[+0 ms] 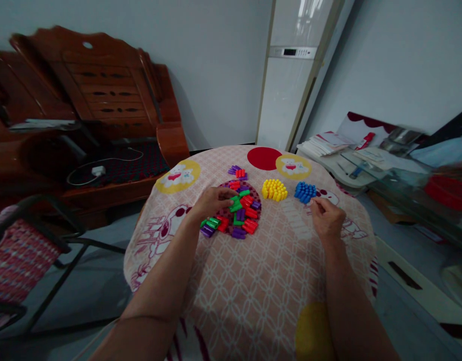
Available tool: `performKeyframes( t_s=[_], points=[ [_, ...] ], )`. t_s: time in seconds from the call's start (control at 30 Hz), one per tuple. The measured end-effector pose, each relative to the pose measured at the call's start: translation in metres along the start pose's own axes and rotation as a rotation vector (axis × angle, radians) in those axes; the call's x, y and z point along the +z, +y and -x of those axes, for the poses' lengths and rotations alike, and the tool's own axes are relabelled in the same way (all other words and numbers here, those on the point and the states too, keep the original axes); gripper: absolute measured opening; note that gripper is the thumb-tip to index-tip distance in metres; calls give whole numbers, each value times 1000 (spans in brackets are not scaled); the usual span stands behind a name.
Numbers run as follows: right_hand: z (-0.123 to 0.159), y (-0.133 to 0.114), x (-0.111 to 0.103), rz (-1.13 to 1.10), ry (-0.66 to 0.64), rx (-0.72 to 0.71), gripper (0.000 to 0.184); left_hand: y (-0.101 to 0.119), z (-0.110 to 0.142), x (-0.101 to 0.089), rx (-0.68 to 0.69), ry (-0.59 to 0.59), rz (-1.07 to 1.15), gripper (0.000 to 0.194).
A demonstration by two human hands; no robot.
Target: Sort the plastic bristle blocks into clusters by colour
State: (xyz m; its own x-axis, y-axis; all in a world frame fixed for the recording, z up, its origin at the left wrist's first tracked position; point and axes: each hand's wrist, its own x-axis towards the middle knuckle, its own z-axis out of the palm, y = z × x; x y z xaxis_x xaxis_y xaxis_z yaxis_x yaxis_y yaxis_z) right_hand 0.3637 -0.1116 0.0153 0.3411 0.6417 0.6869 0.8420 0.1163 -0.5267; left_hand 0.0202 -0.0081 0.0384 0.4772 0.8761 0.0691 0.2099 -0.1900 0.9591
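Note:
Over a mixed pile of small plastic pieces in red, green and purple, my left hand [215, 201] reaches in from the left. Its fingers are slightly apart, with the tips by the green pieces [236, 204]; no held piece shows. Red pieces [250, 225] and purple pieces [239, 233] lie around them on a dark red round patch. My right hand [327, 215] is closed in a pinch just beside a tight group of blue pieces [304, 191]. Whatever it pinches is too small to make out. Between the hands stands a group of yellow pieces [274, 190].
A patterned cloth covers the round table [249, 286]. A few purple and red pieces [238, 172] lie behind the pile. Left are a wooden bench [110, 90] and a woven chair [24, 260]. A glass-topped side table [396, 193] with papers stands right.

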Motion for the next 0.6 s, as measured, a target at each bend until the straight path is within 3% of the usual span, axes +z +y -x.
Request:
performKeyframes(
  t_s=[0.13, 0.23, 0.3, 0.4, 0.6],
  points=[
    [12, -38, 15, -290, -284, 27, 25, 14, 0, 31, 12, -22, 170, 40],
    [24, -64, 30, -524, -544, 128, 24, 21, -1, 60, 23, -17, 258, 36],
    [28, -74, 37, -629, -628, 210, 22, 21, -2, 75, 26, 9, 297, 36],
    [30, -76, 42, -725, -634, 358, 21, 18, -3, 89, 15, 31, 312, 38],
    [26, -74, 43, -890, -461, 508, 33, 9, -3, 100, -13, -4, 201, 36]
  ],
)
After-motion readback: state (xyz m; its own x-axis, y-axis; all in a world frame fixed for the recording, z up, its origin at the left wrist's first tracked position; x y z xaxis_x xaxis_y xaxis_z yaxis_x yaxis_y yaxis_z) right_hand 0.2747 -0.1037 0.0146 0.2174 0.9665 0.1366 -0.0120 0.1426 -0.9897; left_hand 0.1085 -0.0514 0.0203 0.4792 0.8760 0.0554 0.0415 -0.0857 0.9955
